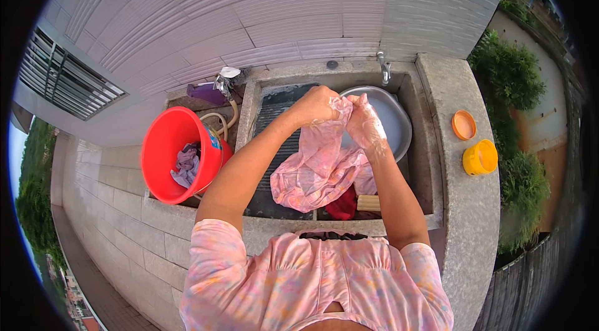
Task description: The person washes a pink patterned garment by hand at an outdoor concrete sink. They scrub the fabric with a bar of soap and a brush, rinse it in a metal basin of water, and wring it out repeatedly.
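Note:
A wet pink garment with a yellow and orange pattern [309, 176] hangs from both my hands, its lower part heaped on a dark ribbed washboard slab [271, 130]. My left hand [320, 104] is a fist around its upper end. Beside it, my right hand [366, 122], wet and streaked with white suds, grips the same bunched end. Behind my right hand a round metal basin [402, 120] holds cloudy water, partly hidden by the hand. Dark red cloth [342, 204] and a pale yellow ribbed block [368, 203] lie at the sink's near side.
A stone sink [428, 162] surrounds these things, with a metal tap [384, 69] above the basin. At left a red bucket [157, 158] contains crumpled cloth [187, 162]. A yellow tub [472, 162] and an orange lid [463, 125] sit on the right ledge [468, 218].

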{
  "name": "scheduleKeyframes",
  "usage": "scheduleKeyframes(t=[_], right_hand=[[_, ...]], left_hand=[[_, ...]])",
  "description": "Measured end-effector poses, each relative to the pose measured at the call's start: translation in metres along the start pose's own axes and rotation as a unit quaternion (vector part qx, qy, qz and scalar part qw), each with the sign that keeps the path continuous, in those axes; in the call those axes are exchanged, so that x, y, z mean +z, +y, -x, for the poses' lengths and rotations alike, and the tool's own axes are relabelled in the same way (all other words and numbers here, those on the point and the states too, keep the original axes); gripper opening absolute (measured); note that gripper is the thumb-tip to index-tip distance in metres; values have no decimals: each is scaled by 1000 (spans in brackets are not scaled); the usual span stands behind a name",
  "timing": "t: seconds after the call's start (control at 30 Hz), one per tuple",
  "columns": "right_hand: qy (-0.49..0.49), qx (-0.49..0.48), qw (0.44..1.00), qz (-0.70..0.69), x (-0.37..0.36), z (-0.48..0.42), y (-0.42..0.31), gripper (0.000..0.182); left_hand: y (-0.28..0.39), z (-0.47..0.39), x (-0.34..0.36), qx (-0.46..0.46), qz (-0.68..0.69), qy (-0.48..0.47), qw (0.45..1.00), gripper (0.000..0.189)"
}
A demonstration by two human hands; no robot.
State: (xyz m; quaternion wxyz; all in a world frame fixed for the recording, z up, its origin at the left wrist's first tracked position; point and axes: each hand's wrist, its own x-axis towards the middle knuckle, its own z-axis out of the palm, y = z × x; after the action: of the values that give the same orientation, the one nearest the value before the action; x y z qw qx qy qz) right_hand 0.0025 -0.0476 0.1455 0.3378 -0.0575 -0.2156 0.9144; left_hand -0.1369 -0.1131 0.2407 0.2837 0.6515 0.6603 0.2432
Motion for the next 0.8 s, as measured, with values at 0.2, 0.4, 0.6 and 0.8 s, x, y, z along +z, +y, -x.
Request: scheduleKeyframes(t=[0.2,0.4,0.6,0.8], right_hand=[[60,76,951,292,-23,33,67,16],[123,-53,988,81,-7,37,61,9],[97,-86,991,12,1,24,59,11],[179,42,982,-43,-2,29,88,32]], left_hand=[[-10,18,-47,-65,224,126,964,11],[-55,54,-61,-126,416,190,880,14],[-41,57,17,7,150,317,936,20],[6,51,91,142,-151,264,942,22]])
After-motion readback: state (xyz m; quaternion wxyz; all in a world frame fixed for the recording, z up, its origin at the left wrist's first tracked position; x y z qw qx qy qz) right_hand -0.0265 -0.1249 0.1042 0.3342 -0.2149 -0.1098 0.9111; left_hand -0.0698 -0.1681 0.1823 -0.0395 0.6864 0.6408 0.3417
